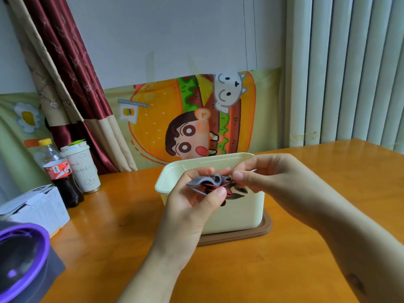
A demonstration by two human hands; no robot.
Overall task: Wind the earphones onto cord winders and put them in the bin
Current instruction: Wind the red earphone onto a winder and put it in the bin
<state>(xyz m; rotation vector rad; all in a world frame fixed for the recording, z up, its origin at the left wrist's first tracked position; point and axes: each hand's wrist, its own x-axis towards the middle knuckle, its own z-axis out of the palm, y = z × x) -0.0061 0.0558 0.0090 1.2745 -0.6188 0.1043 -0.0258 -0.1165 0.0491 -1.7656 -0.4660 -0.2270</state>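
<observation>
- The bin [240,215] stands mid-table [240,270] on a lid [251,234].
- The left hand [192,206] and right hand [269,178] meet before the bin's near wall, pinching the cord winder [203,181], with the earphone cord [215,186] on it, between them.
- Far left, a bottle [61,173] stands just before a cup [84,169]; a box [37,206] lies nearer.
</observation>
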